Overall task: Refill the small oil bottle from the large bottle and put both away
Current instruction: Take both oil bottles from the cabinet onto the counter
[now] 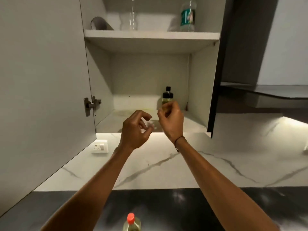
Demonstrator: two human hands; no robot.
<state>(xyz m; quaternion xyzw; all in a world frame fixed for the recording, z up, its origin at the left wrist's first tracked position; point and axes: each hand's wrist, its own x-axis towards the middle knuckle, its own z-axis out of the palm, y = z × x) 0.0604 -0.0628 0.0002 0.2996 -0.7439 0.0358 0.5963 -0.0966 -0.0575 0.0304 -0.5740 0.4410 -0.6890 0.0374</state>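
Observation:
The small oil bottle (167, 95), clear with yellowish oil and a black cap, stands upright at the right side of the open wall cabinet's lower shelf (133, 125). My right hand (170, 116) is raised to it, fingers and thumb curled round its lower part, which they hide. My left hand (135, 129) hovers at the shelf's front edge to the left, fingers loosely curled and holding nothing. The large oil bottle (132, 222), with a red cap, stands on the dark counter at the bottom edge of view, between my forearms.
The cabinet door (41, 80) hangs open on the left. On the upper shelf (150, 36) are a clear empty bottle (132, 15), a green-labelled plastic bottle (188, 15) and a grey object (100, 24). A wall socket (100, 146) sits on the marble backsplash.

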